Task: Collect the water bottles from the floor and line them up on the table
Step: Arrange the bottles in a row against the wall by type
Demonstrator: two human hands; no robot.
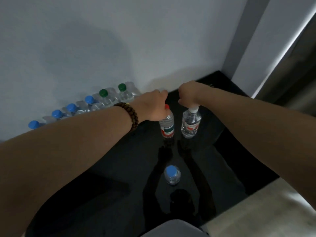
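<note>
Left hand point(153, 106), with a dark bead bracelet point(132, 115) on its wrist, has its fingers curled round the neck of a red-capped bottle point(167, 124), just under the cap. Right hand point(188, 93) is bunched down over the top of a white-capped bottle point(191, 122), pinching it at the cap. Both bottles are upright and just beside each other without touching, above the middle of the glossy black worktop point(119, 159) towards its far edge. Whether their bases rest on it or hang just clear cannot be told.

Along the far edge, against the white wall point(102, 40), a row of bottles point(89, 101) stands close together. It runs from the left side towards the hands, with four blue caps and then two green caps. Its last green-capped bottle point(122, 87) is near the left hand.

A single blue-capped bottle point(172, 175) stands upright on the worktop closer to the near edge, well apart from the row and in front of the two held bottles.
</note>
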